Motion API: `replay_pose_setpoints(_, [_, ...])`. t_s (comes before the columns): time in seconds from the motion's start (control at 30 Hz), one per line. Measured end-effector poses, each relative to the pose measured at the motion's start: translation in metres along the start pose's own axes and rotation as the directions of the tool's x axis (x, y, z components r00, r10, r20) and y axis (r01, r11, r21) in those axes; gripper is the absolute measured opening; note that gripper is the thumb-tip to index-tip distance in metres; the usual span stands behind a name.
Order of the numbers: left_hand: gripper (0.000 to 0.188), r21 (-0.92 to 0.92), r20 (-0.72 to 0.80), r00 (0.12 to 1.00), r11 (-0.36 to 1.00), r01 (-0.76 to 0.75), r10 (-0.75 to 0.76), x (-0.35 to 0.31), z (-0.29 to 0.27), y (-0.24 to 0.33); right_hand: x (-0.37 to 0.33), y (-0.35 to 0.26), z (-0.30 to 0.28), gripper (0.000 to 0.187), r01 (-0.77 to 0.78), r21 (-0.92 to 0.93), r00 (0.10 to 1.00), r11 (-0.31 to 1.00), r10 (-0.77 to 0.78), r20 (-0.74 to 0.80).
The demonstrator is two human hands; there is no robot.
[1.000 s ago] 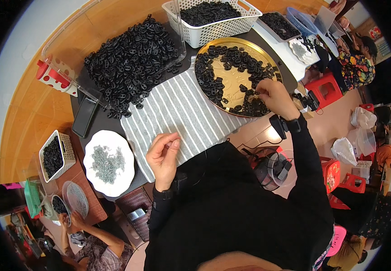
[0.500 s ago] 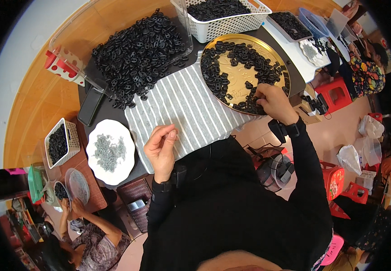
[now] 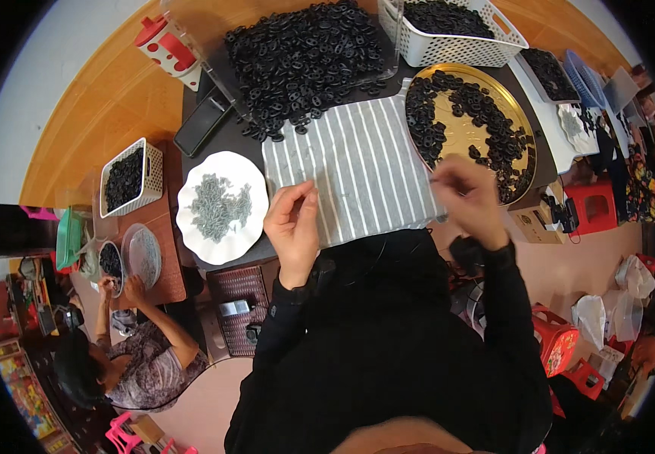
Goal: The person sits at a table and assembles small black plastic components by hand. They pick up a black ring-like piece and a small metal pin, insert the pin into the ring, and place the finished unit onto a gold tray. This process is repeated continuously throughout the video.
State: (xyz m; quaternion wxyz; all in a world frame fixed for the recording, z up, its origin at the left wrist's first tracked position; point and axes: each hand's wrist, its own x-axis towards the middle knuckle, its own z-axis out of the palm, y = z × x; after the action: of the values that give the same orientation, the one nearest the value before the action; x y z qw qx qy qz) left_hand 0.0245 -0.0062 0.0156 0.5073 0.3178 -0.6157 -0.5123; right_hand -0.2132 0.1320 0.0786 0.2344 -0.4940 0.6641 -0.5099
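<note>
My left hand (image 3: 295,231) is raised over the left edge of a grey cloth with white stripes (image 3: 369,155). Its thumb and forefinger are pinched together; whatever is between them is too small to make out. At the cloth's right side, my right hand (image 3: 472,200) is smeared by motion, fingers curled in toward the thumb, and I cannot make out what they hold. Beyond it lies a round gold tray (image 3: 463,121) with small black oval pieces with holes (image 3: 482,106) around its inside. A white scalloped plate (image 3: 191,231) of small grey pieces (image 3: 217,204) sits left of my left hand.
A clear bin spills a heap of black pieces (image 3: 304,57) at the back. A white basket (image 3: 448,49) stands behind the tray. A phone (image 3: 205,125) and a red-dotted white cup (image 3: 168,53) are at the left. Another person's hands (image 3: 134,287) work at a lower table.
My right hand has lifted out of the gold tray and come left toward the cloth. My left hand stays pinched. The view has shifted, so the table things sit further right.
</note>
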Motion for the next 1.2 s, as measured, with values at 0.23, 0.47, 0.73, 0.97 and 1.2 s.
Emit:
replay_pose_setpoints(0.23, [0.023, 0.546, 0.280, 0.937, 0.768, -0.334, 0.208, 0.004, 0.013, 0.013, 0.019, 0.015, 0.080, 0.010, 0.202, -0.209, 0.968, 0.957, -0.163, 0.189])
replay_pose_setpoints(0.47, [0.022, 0.610, 0.321, 0.919, 0.693, -0.384, 0.227, 0.004, 0.022, 0.014, 0.015, 0.021, 0.068, 0.014, 0.145, -0.236, 0.980, 0.961, -0.107, 0.166])
replay_pose_setpoints(0.73, [0.012, 0.584, 0.375, 0.901, 0.699, -0.412, 0.217, 0.009, 0.024, 0.011, 0.016, 0.003, 0.089, 0.009, 0.287, -0.468, 0.956, 0.836, -0.223, 0.189])
replay_pose_setpoints(0.97, [0.010, 0.401, 0.309, 0.926, 0.853, -0.333, 0.216, 0.009, 0.018, 0.005, 0.015, 0.017, 0.093, 0.008, 0.312, -0.323, 0.943, 0.894, -0.250, 0.220])
replay_pose_setpoints(1.2, [0.006, 0.300, 0.319, 0.927, 0.907, -0.297, 0.198, 0.007, 0.025, 0.003, 0.007, 0.020, 0.105, 0.012, -0.152, 0.459, 0.987, 0.875, 0.160, 0.022])
